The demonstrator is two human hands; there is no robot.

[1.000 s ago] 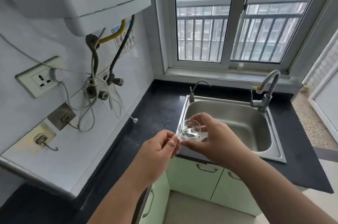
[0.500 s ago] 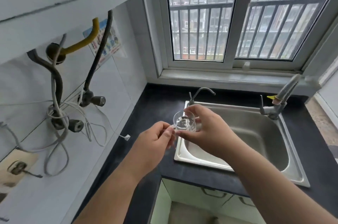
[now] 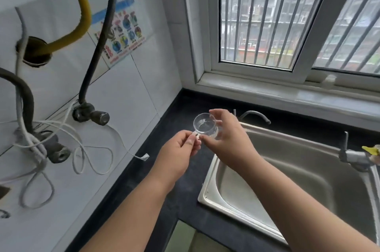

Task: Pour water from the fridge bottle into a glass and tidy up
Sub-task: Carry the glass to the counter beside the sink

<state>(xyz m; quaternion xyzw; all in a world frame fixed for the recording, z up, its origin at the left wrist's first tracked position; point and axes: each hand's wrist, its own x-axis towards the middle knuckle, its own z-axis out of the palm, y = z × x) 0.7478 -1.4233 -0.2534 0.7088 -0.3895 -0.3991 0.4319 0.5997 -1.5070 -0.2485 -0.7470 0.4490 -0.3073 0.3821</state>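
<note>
The glass (image 3: 204,127) sits between my two hands, held up over the dark countertop (image 3: 164,120) just left of the sink's near-left corner. It is small and clear, upright or nearly so, with a little water showing in the bottom. My right hand (image 3: 228,140) wraps it from the far side: the fingers curl around the wall and the thumb comes in toward the near rim, so the glass is cupped in that grip. My left hand (image 3: 181,154) meets it from the near side, thumb and forefinger pinched together on a small part at the glass's lower left edge; I cannot tell whether that is a handle. The remaining fingers of that hand are folded in toward the palm.

Both forearms reach in from the bottom of the view. To the right lies the steel sink (image 3: 277,179), with a slim curved tap (image 3: 255,115) behind it and a larger faucet (image 3: 353,157) at the right edge. On the tiled wall to the left hang a yellow hose (image 3: 82,19), a dark hose (image 3: 98,46) and loops of white cable (image 3: 86,159). A barred window (image 3: 267,21) stands above the counter.
</note>
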